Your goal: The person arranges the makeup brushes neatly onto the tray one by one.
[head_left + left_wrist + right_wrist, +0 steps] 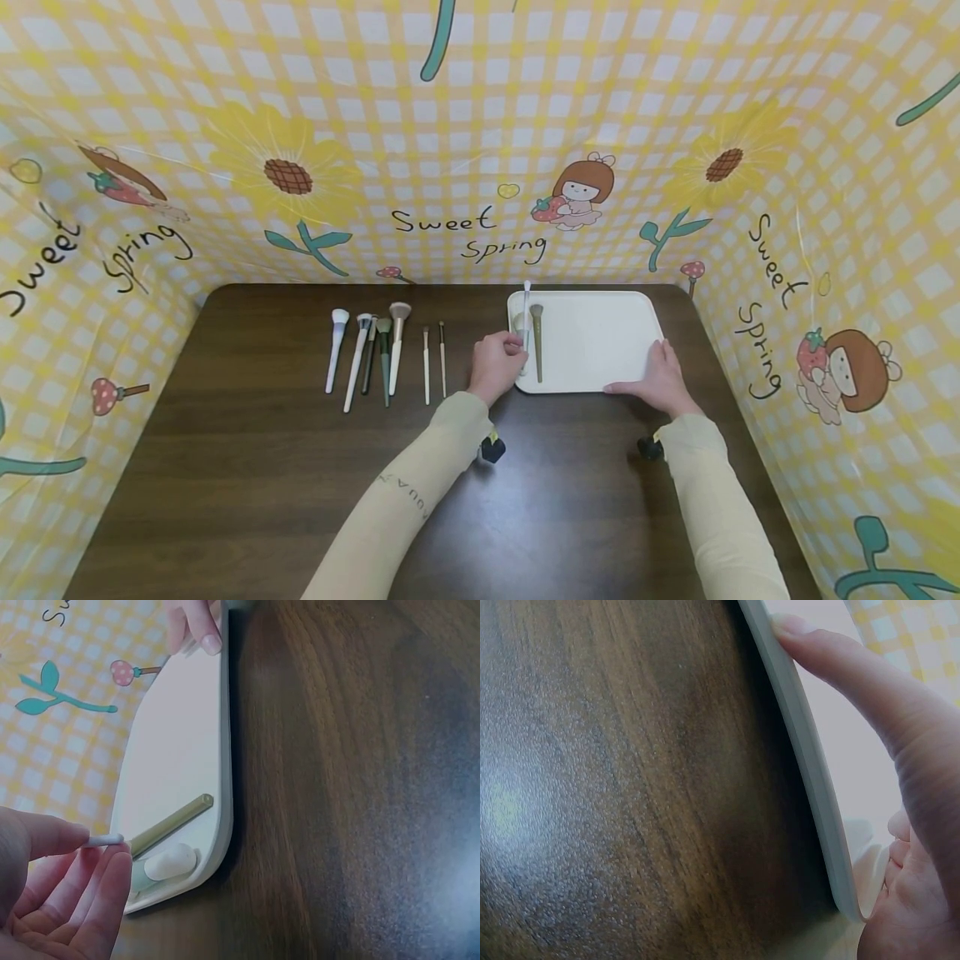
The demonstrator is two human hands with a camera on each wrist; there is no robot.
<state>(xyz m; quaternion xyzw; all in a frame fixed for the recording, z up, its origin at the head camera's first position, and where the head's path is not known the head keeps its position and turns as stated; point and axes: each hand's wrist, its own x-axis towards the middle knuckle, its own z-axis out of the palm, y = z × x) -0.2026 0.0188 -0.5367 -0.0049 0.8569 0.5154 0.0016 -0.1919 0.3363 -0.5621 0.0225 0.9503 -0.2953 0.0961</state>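
My left hand [498, 367] pinches a slim white makeup brush [527, 302] above the left end of a white tray [600, 342]. In the left wrist view, the brush's pale handle end pokes out between thumb and fingertips. Inside the tray lies an olive makeup brush [537, 342], and left of it a thick brush with a pale green and white handle [169, 862], partly hidden by the hand. My right hand [660, 382] grips the tray's near right corner, its thumb [832, 660] along the near rim and its fingers at the right side.
Several makeup brushes lie left of the tray, among them a white one [336, 350], a green one [386, 358] and a thin one [442, 358]. Patterned cloth [450, 167] hangs behind the dark wooden table [247, 467] and at both sides.
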